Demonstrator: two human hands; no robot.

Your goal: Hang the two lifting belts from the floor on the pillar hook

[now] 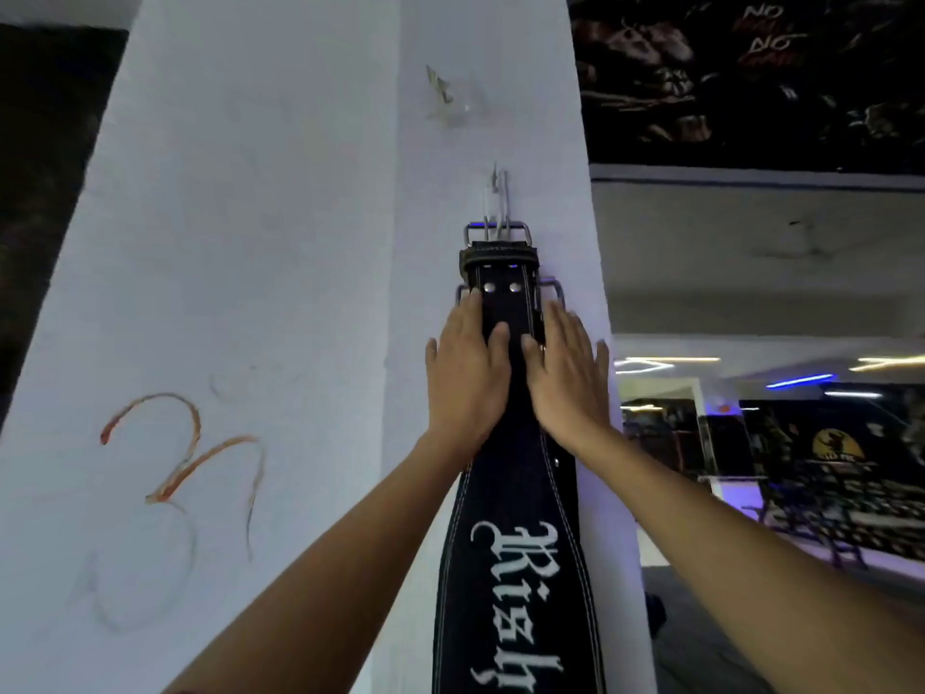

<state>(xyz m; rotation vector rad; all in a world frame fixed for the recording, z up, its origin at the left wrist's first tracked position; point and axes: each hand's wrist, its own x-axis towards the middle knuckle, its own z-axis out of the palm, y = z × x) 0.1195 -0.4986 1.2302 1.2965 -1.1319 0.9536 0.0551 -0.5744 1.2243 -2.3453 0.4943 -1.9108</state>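
A black lifting belt (505,568) with white lettering hangs down the white pillar (250,242). Its metal buckle (497,233) is caught on the pillar hook (499,190). A second buckle (550,287) shows just behind and below it, belonging to a second belt that is mostly hidden. My left hand (465,373) lies along the belt's left edge with its thumb on the front. My right hand (565,378) mirrors it on the right edge, fingertips reaching the second buckle. Both hands hold the belts against the pillar.
An orange scrawl (185,453) marks the pillar's left face, and a torn patch (443,95) sits above the hook. To the right are a dark wall poster (751,77) and gym equipment (826,493); the pillar's corner edge runs close to my right hand.
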